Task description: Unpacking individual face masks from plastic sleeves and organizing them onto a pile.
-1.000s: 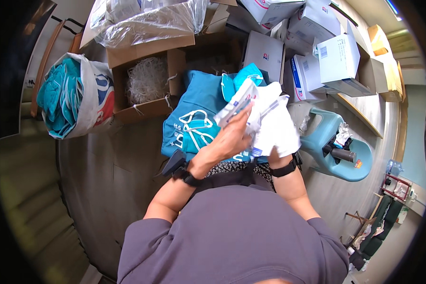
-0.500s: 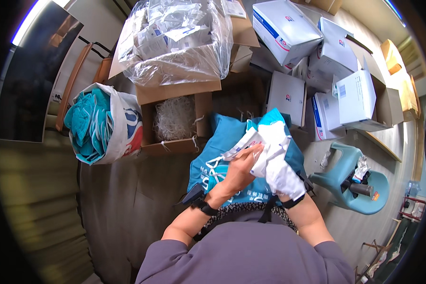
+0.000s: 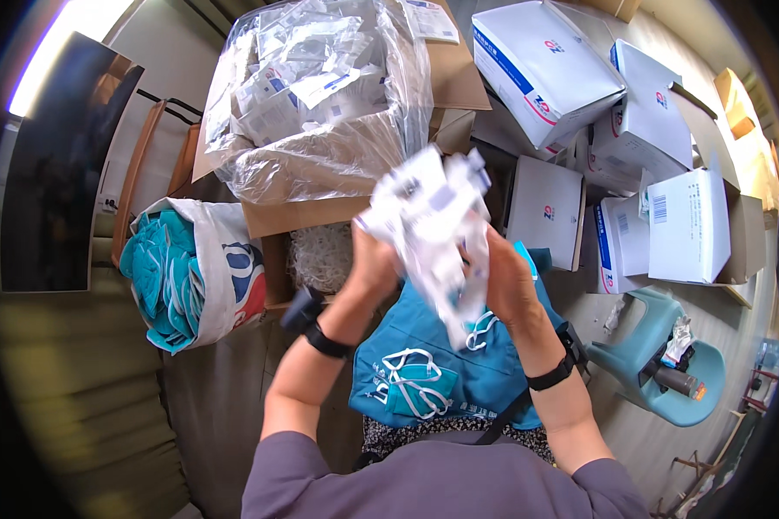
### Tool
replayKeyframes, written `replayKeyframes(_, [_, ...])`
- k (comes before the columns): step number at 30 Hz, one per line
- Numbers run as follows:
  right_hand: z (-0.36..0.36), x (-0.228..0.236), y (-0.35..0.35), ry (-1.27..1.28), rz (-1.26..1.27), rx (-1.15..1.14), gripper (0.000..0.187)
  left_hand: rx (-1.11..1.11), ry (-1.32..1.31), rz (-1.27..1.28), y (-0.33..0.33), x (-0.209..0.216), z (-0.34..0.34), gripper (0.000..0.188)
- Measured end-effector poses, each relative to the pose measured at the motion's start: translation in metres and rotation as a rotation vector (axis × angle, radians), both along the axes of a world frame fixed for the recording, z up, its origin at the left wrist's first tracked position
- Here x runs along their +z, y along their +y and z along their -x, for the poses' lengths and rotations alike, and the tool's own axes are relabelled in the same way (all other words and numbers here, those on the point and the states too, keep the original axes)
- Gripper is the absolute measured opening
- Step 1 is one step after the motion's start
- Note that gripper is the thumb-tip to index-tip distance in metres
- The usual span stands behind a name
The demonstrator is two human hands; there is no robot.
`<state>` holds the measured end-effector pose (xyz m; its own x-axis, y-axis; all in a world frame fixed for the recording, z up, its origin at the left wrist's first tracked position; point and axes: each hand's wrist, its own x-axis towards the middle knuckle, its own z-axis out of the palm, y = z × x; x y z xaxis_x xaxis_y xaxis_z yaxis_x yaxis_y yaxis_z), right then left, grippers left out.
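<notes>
Both hands are raised over my lap with a bundle of white printed plastic packets point(image 3: 428, 221) between them, smeared by motion. My left hand point(image 3: 378, 258) grips the bundle's left side. On its right side my right hand point(image 3: 509, 281) is closed, its fingertips partly hidden. A blue cloth with white print point(image 3: 506, 368) covers my lap. Lying on it is a teal face mask point(image 3: 417, 398) with white straps. Behind the packets, near my right hand, the straps of another teal mask point(image 3: 483, 329) show.
Ahead stands a plastic-lined carton point(image 3: 307, 177) heaped with white packets; below it a box holds white elastic straps point(image 3: 318, 259). At left is a white bag point(image 3: 234, 285) full of teal masks. White boxes point(image 3: 550, 73) pile up at right, near a blue stool point(image 3: 640, 363) carrying small items.
My hands have lifted the white packets forward and up from my lap toward the lined carton. A teal mask on the cloth is now uncovered. The view has shifted slightly.
</notes>
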<state>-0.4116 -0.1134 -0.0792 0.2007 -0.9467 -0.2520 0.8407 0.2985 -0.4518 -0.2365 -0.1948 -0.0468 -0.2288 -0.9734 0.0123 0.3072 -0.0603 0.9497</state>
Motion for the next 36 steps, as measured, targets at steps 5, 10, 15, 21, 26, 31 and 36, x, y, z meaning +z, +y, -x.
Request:
replayKeyframes(5, [0.023, -0.041, -0.025, -0.016, -0.128, -0.202, 0.051, 0.473, -0.982, 0.552, -0.181, -0.014, -0.052, 0.018])
replayKeyframes(10, [0.078, -0.099, -0.013, 0.156, -0.332, -0.365, 0.036, 0.640, -1.427, 1.041, -0.298, -0.045, -0.086, 0.030])
replayKeyframes(15, [0.108, -0.109, -0.033, 0.551, -0.387, -0.122, 0.030, -0.452, -1.833, 0.119, -0.369, -0.102, -0.125, 0.090])
replayKeyframes(21, [0.102, -0.163, -0.107, 1.358, -0.187, 0.688, 0.065, -0.160, -2.356, 0.234, -0.330, -0.074, -0.082, 0.081])
replayKeyframes(26, [0.050, -0.214, -0.117, 1.636, 0.076, 1.189, 0.111, 0.128, -2.004, 0.106, -0.350, -0.110, -0.128, 0.075])
replayKeyframes(31, [0.008, -0.237, -0.100, 1.870, 0.213, 1.304, 0.084, 0.263, -1.706, 0.163, -0.331, -0.102, -0.130, 0.074])
replayKeyframes(36, [0.001, -0.314, -0.075, 1.811, 0.457, 1.200, 0.020, 0.196, -1.493, 0.342, -0.326, -0.107, -0.133, 0.060])
